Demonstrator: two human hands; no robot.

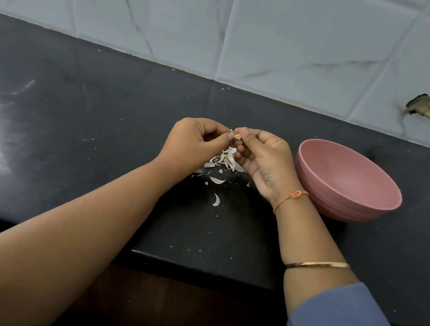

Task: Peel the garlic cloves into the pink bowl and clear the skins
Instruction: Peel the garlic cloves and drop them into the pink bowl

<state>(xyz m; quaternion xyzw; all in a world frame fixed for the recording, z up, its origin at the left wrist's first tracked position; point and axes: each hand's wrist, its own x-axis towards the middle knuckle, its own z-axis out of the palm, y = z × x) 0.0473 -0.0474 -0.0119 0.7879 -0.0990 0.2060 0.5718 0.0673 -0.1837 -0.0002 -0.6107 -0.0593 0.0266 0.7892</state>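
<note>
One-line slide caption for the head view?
Both hands peel a garlic clove above scattered skins on the dark counter, pink bowl alongside.

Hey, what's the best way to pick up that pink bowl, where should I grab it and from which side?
Grip the pink bowl by its rim, at the near left edge beside the right hand. It sits upright and open, looks empty, and its wall flares outward, so a thumb-inside, fingers-outside pinch from above should hold better than squeezing the sloped sides.

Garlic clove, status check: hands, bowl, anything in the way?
Left hand and right hand both pinch garlic clove, mid-peel. Pink bowl looks empty, right of hands. Skins piled on counter below; nothing blocking.
</note>
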